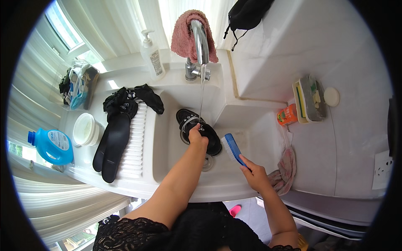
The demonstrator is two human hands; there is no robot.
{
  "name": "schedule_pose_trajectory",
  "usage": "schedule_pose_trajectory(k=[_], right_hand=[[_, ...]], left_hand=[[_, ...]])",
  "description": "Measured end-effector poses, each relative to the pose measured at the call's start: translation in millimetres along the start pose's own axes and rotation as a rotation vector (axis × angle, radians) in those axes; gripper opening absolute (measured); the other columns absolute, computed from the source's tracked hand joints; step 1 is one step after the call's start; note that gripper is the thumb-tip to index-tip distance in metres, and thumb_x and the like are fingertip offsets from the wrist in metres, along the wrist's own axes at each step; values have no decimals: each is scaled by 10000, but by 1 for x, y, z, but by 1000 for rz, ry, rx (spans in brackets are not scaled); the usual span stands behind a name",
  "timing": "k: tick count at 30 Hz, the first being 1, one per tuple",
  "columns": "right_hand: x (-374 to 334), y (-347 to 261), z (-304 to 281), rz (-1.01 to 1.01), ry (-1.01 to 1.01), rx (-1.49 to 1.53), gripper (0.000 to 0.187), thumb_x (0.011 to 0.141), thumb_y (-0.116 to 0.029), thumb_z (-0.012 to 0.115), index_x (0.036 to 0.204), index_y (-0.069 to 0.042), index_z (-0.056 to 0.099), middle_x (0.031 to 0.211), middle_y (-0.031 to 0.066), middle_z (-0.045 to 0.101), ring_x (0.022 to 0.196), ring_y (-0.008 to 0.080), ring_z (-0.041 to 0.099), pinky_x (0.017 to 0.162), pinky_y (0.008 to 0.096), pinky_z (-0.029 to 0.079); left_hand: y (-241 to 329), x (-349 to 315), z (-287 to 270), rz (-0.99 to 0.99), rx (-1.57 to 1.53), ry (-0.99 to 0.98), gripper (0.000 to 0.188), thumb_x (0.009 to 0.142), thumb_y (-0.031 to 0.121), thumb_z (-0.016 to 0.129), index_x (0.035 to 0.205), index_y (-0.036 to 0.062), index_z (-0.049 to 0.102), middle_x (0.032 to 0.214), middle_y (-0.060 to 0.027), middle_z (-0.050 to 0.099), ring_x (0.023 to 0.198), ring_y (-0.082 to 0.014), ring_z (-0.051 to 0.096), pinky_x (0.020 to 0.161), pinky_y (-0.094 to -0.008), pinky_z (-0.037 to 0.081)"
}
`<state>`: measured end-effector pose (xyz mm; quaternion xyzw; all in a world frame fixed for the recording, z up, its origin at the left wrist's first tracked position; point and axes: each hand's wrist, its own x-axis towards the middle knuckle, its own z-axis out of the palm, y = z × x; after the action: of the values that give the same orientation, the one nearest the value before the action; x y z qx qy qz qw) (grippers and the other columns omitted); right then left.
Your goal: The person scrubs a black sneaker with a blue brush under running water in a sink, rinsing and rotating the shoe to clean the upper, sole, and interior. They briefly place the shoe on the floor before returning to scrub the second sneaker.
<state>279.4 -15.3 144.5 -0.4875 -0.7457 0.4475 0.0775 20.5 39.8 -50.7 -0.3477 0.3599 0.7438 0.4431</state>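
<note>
In the sink basin, my left hand is closed on a black shoe with white markings and a grey lace or strap. A thin stream of water from the chrome faucet falls onto the shoe. To the right of the shoe, my right hand grips the handle end of a blue scrub brush with white bristles. The brush is held over the basin, apart from the shoe. Part of the drain shows below the shoe. My left hand and wrist cover some of the shoe.
On the ribbed washboard at left lie black insoles and dark cloth. Beyond stand a white tub, a blue detergent jug and a pump bottle. A pink towel drapes the faucet; a rag hangs at right.
</note>
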Motion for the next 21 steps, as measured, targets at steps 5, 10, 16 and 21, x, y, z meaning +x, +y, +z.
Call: schedule_pose_trajectory(k=[5,10,16,21], right_hand=[[2,-4,2,-67,35,106,413,927,-170,579,1330,-93,533,804,149,648,637,151,520,664,283,462],[14,-13,10,-160,28,113,411,927,-162,579,1331,-100,533,811,149,648,647,147,524,667,271,461],[0,-47,7,-166,-42,13,415,924,-158,584,1334,-124,534,896,193,667,652,159,547,675,277,469],[-20,-32,9,-131,3,55,418,921,-171,592,1332,-122,538,920,188,672,651,129,532,662,266,464]], left_hand=[[27,-13,-1,-171,-136,-85,306,808,99,592,1094,-9,577,1095,-162,619,982,-341,609,947,-478,473],[33,-29,18,-131,-187,-133,460,824,336,685,1170,61,559,1174,-105,589,1103,-311,552,1013,-500,406],[19,27,33,-81,-196,-38,735,847,420,689,1415,63,389,1485,-98,364,1323,-280,386,1104,-444,314],[13,-7,52,69,-53,419,604,862,299,694,1292,-73,489,1366,-177,512,1183,-280,536,1003,-333,400]])
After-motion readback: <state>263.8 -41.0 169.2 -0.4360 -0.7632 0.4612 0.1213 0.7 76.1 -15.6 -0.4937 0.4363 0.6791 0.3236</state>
